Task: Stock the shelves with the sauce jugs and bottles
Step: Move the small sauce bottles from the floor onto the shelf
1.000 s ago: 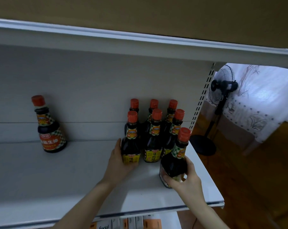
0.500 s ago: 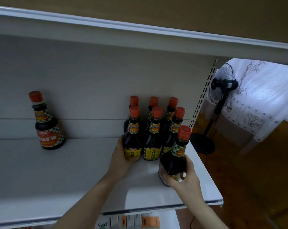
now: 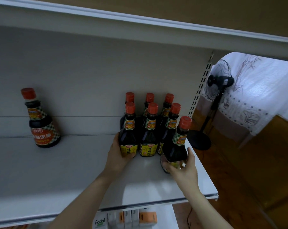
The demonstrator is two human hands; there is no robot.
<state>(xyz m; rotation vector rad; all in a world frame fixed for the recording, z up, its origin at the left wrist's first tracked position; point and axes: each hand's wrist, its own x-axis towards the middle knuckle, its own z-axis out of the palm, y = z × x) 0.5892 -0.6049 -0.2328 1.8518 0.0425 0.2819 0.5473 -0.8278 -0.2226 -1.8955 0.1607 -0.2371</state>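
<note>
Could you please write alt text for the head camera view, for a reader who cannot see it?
Two bare hands grip dark red-capped sauce bottles on a white metal shelf: the left hand steadies the front-left bottle of a cluster, the right hand holds a tilted bottle. Another red-capped bottle stands apart.

Materials and finishes on your shelf view

You've got a matt, smooth white-painted shelf (image 3: 73, 171), metal by the look, with a slotted metal upright (image 3: 199, 90); dark glossy bottles (image 3: 148, 129), glass or plastic you can't tell, with matt red plastic-looking caps and shiny printed paper-like labels; same finish on the lone bottle (image 3: 42, 123) at left and the bottle (image 3: 175, 146) your right hand (image 3: 183, 169) grips; fan (image 3: 219, 80) with black wire grille and matt plastic body; sheer patterned cloth curtain (image 3: 255, 90); glossy brown wood-look floor (image 3: 255, 171); printed cardboard-like packs (image 3: 123, 219) below
</note>
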